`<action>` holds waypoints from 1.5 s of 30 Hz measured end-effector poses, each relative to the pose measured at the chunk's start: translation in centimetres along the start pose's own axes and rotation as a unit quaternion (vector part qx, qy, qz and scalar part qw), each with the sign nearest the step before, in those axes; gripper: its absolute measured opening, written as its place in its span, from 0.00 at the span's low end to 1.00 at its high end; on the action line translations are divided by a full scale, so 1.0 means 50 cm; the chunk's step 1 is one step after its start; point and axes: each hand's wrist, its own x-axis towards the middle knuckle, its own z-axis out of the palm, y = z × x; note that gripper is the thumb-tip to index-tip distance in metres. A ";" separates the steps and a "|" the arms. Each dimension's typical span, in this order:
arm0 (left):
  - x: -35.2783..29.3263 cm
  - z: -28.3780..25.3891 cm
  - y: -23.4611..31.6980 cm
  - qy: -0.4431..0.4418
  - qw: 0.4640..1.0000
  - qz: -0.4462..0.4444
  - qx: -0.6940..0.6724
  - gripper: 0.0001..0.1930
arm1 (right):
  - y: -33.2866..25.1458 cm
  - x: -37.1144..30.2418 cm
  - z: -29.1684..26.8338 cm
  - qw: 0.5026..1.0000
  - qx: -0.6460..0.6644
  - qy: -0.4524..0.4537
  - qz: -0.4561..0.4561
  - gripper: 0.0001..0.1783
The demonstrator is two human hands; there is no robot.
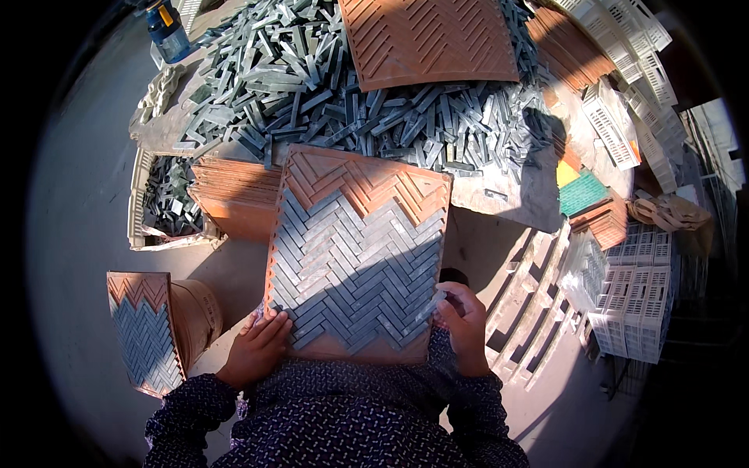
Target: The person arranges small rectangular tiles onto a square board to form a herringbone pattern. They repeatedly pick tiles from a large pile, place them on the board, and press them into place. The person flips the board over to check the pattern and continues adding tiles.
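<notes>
A brown herringbone mould tray [417, 183] is tilted up in front of my lap. Grey stone strip tiles [351, 265] fill most of its zigzag slots; the grooves along its far edge are bare. My left hand [256, 347] grips the tray's near left edge, its fingertips lying over the border beside the tiles. At the right edge, my right hand [466, 324] pinches a small grey tile piece [440, 296] between thumb and fingers. A shadow falls across the lower right part of the tiles.
A heap of loose strip tiles [273, 74] covers the table ahead, with another brown mould [433, 39] on it. Left are a tile crate [139, 199], stacked moulds [238, 191] and a filled mould [148, 335]. White crates [632, 312] and a slatted pallet [523, 312] stand right.
</notes>
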 end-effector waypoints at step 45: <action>0.058 -0.025 0.052 0.136 0.953 -0.116 -0.245 0.15 | 0.111 -0.151 -0.027 0.802 -0.434 -0.192 -0.362 0.16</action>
